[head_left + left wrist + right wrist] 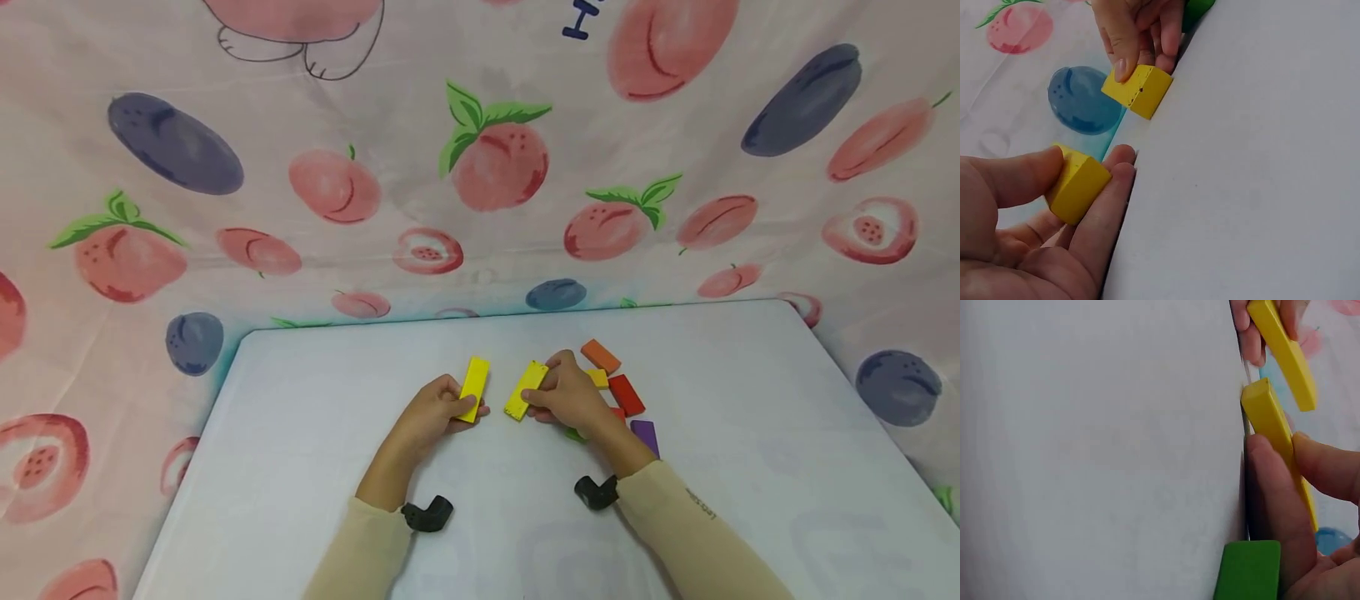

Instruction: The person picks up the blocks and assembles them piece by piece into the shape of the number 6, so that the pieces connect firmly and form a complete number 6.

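Observation:
Left of centre, my left hand (432, 410) pinches a long yellow block (474, 388) between thumb and fingers. My right hand (573, 395) grips a second yellow block (525, 390) the same way, its dark specks showing. A gap separates the two blocks, which both lean with their far ends to the right in the head view. In the left wrist view, the left hand's block (1077, 185) shows end-on, below the other block (1138, 90). A green block (1249, 570) lies on the table close to the right hand, mostly hidden by it in the head view.
Around the right hand lie an orange block (601, 356), a red block (626, 395), a purple block (645, 437) and a partly covered yellow-orange one (597, 378). The white table (300, 467) ends at a fruit-print cloth (510, 250) behind and beside it.

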Demonstrator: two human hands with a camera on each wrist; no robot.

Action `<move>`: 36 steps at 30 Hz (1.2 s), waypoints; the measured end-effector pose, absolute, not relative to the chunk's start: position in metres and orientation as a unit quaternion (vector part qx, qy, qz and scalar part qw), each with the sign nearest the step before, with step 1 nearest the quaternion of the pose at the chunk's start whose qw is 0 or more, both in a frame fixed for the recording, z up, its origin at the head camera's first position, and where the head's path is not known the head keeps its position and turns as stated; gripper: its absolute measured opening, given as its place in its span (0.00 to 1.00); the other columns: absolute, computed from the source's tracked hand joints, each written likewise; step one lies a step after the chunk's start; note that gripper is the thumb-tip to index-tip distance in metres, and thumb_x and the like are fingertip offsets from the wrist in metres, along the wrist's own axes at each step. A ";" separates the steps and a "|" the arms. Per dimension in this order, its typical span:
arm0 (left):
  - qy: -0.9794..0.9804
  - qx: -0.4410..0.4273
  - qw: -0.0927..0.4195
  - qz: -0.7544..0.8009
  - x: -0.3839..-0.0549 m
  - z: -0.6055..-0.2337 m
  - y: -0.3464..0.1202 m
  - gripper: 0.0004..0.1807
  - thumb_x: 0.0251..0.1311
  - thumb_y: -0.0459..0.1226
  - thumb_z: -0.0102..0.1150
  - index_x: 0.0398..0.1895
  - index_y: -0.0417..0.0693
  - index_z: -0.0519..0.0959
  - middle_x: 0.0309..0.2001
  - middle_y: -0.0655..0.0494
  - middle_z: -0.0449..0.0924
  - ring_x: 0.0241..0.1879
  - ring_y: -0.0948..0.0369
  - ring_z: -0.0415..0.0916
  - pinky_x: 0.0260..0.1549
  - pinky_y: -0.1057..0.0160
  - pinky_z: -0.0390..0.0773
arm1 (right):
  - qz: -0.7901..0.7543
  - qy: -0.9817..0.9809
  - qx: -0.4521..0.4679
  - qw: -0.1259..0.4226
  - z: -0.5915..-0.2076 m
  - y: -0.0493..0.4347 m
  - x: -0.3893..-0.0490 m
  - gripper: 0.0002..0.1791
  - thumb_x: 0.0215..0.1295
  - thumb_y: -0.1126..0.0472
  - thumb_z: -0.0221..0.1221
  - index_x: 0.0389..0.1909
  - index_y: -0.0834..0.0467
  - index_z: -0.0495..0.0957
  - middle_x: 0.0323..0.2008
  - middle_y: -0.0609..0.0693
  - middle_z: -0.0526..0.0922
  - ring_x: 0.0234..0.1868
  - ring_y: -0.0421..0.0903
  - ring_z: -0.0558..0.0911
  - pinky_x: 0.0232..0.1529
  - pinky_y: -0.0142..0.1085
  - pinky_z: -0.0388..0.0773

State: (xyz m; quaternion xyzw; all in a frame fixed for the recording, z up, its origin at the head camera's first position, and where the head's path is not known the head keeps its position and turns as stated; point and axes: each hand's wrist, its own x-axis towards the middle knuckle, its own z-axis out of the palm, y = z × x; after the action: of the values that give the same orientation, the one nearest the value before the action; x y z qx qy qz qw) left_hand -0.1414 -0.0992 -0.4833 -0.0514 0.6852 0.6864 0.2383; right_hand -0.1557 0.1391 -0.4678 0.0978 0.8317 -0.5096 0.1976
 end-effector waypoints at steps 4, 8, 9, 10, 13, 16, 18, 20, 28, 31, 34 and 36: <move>0.654 -0.049 0.261 0.709 -0.137 -0.484 -0.105 0.25 0.71 0.30 0.58 0.68 0.47 0.64 0.54 0.37 0.84 0.48 0.51 0.88 0.48 0.57 0.86 | -0.538 0.809 0.117 0.206 -0.465 0.136 -0.154 0.36 0.67 0.60 0.68 0.68 0.52 0.57 0.52 0.61 0.78 0.36 0.47 0.88 0.36 0.34 0.87; 0.641 -0.031 0.295 0.708 -0.132 -0.483 -0.112 0.43 0.70 0.27 0.56 0.82 0.64 0.50 0.60 0.39 0.79 0.48 0.50 0.88 0.48 0.54 0.86 | -0.564 0.789 0.133 0.203 -0.463 0.128 -0.152 0.36 0.68 0.60 0.66 0.69 0.49 0.56 0.55 0.60 0.76 0.44 0.51 0.87 0.38 0.36 0.87; 0.638 -0.023 0.303 0.708 -0.131 -0.482 -0.114 0.46 0.70 0.26 0.55 0.82 0.67 0.48 0.61 0.39 0.77 0.48 0.49 0.88 0.48 0.54 0.86 | -0.571 0.786 0.133 0.199 -0.463 0.126 -0.151 0.36 0.69 0.60 0.66 0.69 0.49 0.56 0.56 0.60 0.76 0.46 0.52 0.87 0.39 0.37 0.88; 0.635 -0.016 0.309 0.708 -0.130 -0.483 -0.116 0.47 0.70 0.26 0.54 0.83 0.69 0.46 0.61 0.39 0.75 0.48 0.48 0.88 0.49 0.53 0.86 | -0.578 0.781 0.135 0.194 -0.463 0.124 -0.151 0.36 0.69 0.60 0.66 0.70 0.49 0.56 0.57 0.59 0.75 0.48 0.53 0.86 0.39 0.37 0.88; 0.625 0.004 0.322 0.711 -0.129 -0.484 -0.122 0.47 0.69 0.24 0.52 0.82 0.68 0.46 0.59 0.38 0.72 0.49 0.46 0.87 0.50 0.51 0.85 | -0.607 0.763 0.132 0.177 -0.463 0.116 -0.152 0.36 0.70 0.62 0.64 0.72 0.50 0.54 0.58 0.60 0.74 0.53 0.55 0.85 0.40 0.39 0.88; 0.614 0.005 0.328 0.718 -0.126 -0.486 -0.128 0.39 0.72 0.26 0.50 0.79 0.63 0.51 0.56 0.39 0.72 0.52 0.43 0.86 0.51 0.48 0.85 | -0.630 0.747 0.128 0.169 -0.461 0.109 -0.154 0.36 0.72 0.62 0.62 0.74 0.48 0.54 0.59 0.60 0.74 0.54 0.56 0.84 0.41 0.41 0.88; 0.612 -0.002 0.327 0.720 -0.124 -0.487 -0.130 0.33 0.75 0.29 0.48 0.77 0.59 0.54 0.55 0.39 0.74 0.53 0.43 0.86 0.51 0.48 0.85 | -0.644 0.735 0.127 0.167 -0.461 0.104 -0.156 0.36 0.73 0.62 0.61 0.75 0.48 0.53 0.59 0.61 0.74 0.54 0.56 0.85 0.42 0.42 0.88; 0.612 -0.010 0.324 0.721 -0.121 -0.487 -0.132 0.26 0.77 0.32 0.46 0.74 0.54 0.57 0.54 0.39 0.77 0.54 0.44 0.85 0.51 0.47 0.85 | -0.664 0.717 0.133 0.169 -0.460 0.100 -0.157 0.36 0.73 0.62 0.60 0.75 0.47 0.53 0.59 0.60 0.74 0.53 0.55 0.85 0.43 0.43 0.88; 0.608 -0.017 0.328 0.723 -0.112 -0.487 -0.139 0.22 0.80 0.38 0.45 0.73 0.49 0.60 0.60 0.39 0.80 0.56 0.47 0.85 0.51 0.47 0.85 | -0.726 0.647 0.164 0.164 -0.469 0.079 -0.168 0.34 0.72 0.65 0.60 0.72 0.48 0.55 0.60 0.61 0.72 0.51 0.56 0.87 0.46 0.46 0.87; 0.586 -0.020 0.334 0.738 -0.111 -0.488 -0.143 0.23 0.81 0.38 0.42 0.74 0.47 0.59 0.63 0.38 0.78 0.58 0.47 0.83 0.53 0.46 0.84 | -0.723 0.650 0.173 0.157 -0.473 0.071 -0.171 0.32 0.72 0.63 0.61 0.70 0.49 0.58 0.60 0.61 0.74 0.48 0.53 0.88 0.44 0.45 0.88; 0.561 -0.026 0.343 0.753 -0.111 -0.489 -0.148 0.23 0.81 0.37 0.40 0.74 0.45 0.58 0.66 0.37 0.76 0.60 0.47 0.82 0.55 0.45 0.82 | -0.711 0.663 0.179 0.150 -0.476 0.065 -0.173 0.28 0.72 0.61 0.61 0.67 0.50 0.62 0.58 0.61 0.77 0.43 0.50 0.90 0.42 0.42 0.88; 0.549 -0.025 0.347 0.760 -0.111 -0.489 -0.150 0.23 0.81 0.37 0.40 0.73 0.42 0.57 0.68 0.36 0.74 0.62 0.47 0.80 0.56 0.45 0.81 | -0.707 0.668 0.179 0.146 -0.478 0.063 -0.175 0.25 0.72 0.60 0.62 0.65 0.52 0.64 0.57 0.61 0.78 0.41 0.49 0.90 0.41 0.42 0.88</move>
State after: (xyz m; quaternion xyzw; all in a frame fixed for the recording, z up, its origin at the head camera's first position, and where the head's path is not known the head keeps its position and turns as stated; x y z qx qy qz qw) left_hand -0.1114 -0.1503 -0.4891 -0.0247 0.5489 0.7602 0.3467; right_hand -0.1747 0.0631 -0.4784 0.1790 0.6683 -0.7071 0.1463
